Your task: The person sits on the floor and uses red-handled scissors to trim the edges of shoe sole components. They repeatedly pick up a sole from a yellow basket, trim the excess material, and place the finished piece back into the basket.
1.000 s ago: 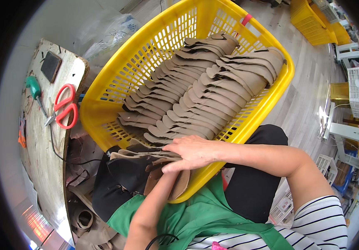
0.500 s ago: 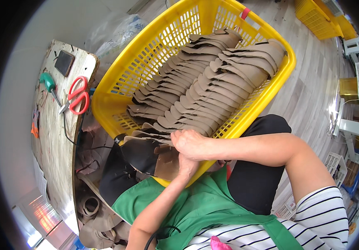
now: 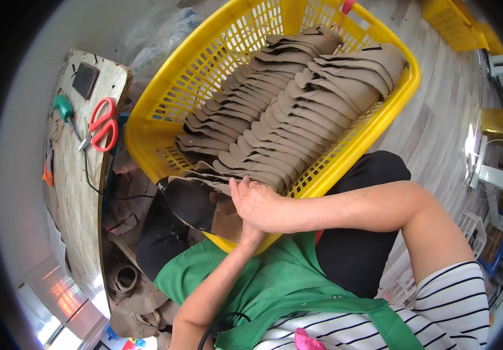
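Two long rows of nested tan shoe uppers (image 3: 289, 125) lie in a yellow slotted plastic basket (image 3: 400, 105) across my lap. At the basket's near end a shoe upper (image 3: 192, 201) shows its black lining and a brown patch. My right hand (image 3: 266, 205) is closed at the near end of the right row, gripping an edge there, its fingertips partly hidden. Crossing underneath it, my left hand (image 3: 252, 233) reaches in beside the brown patch. The left fingers are hidden by my right hand and the upper.
On the left, a worn wooden board (image 3: 79, 198) carries red-handled scissors (image 3: 104, 125), a green-handled tool (image 3: 65, 109) and a dark phone (image 3: 85, 80). More tan pieces (image 3: 132, 297) lie below it. Another yellow basket (image 3: 452, 26) stands on the floor at the far right.
Both hands have shifted slightly left, still crossed at the near end of the rows. The black-lined upper has moved slightly left with them. The basket sits a little higher in view.
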Tool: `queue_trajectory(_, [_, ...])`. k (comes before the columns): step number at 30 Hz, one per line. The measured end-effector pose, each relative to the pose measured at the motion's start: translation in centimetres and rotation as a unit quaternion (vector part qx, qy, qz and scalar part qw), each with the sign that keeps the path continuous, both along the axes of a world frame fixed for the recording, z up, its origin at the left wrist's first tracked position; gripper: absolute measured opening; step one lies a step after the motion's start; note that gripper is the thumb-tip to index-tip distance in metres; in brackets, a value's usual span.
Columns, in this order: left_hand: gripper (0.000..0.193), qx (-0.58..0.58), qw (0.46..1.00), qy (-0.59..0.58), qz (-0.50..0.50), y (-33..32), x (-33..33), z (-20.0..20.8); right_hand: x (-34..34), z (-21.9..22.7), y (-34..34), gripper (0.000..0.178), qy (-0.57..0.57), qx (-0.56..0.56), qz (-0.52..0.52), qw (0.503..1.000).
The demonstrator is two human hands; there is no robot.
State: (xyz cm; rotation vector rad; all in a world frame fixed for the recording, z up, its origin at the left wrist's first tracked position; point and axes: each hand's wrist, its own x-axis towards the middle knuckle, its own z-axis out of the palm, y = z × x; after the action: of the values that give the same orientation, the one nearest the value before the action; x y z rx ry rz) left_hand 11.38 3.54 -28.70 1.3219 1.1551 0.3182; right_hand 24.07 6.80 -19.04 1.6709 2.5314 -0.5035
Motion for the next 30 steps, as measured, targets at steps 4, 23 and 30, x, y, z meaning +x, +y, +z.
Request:
queue_trajectory(4, [0.047,-0.016,1.0,0.007,-0.004,0.2,0.2,0.4,0.1,1.4,-0.4,0.069,-0.049,-0.046,0.027,0.997])
queue_trajectory(23, [0.047,-0.105,0.991,0.007,0.076,1.1,1.2,5.4,19.2,2.4,8.1,0.023,0.0,0.023,-0.304,0.952])
queue_trajectory(30, [0.046,-0.117,0.991,0.02,0.065,1.1,1.4,5.6,20.6,1.2,8.1,0.028,-0.005,-0.033,-0.292,0.956])
